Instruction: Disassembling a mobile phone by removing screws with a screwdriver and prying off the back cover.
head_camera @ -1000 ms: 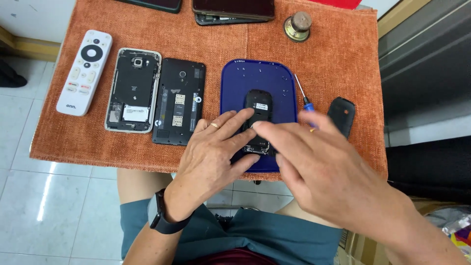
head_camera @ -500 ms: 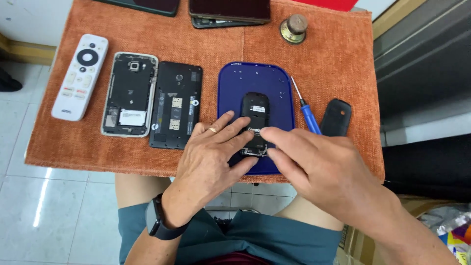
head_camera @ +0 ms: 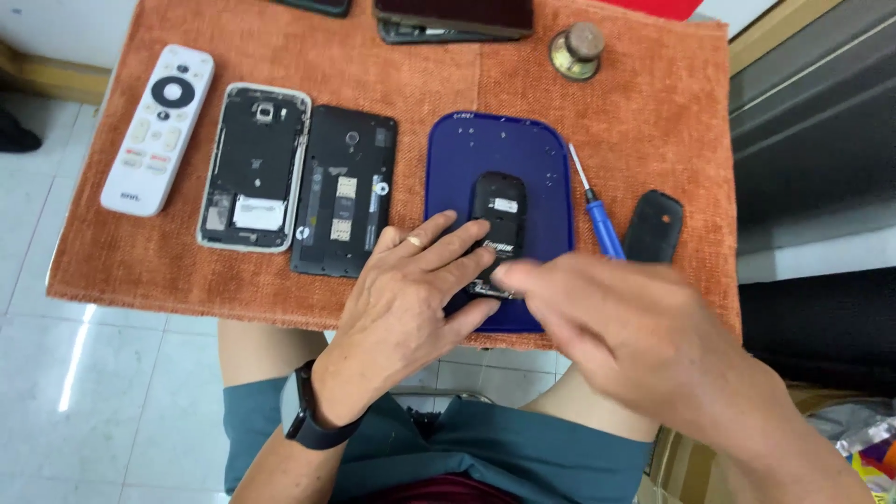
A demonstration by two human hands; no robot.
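A small black phone with its back cover off lies on a blue mat, its battery showing. My left hand rests flat on the mat's near edge, its fingers spread and touching the phone's left side. My right hand hovers over the phone's lower end, blurred, with its fingertips at the phone. A blue-handled screwdriver lies just right of the mat. The phone's black back cover lies beyond the screwdriver.
An orange cloth covers the small table. On it lie a white remote, two opened phones, dark devices at the far edge and a small brass knob. A dark cabinet stands at the right.
My right hand has drawn back slightly to the right and is now blurred. The left hand stays on the phone. The view has shifted a little.
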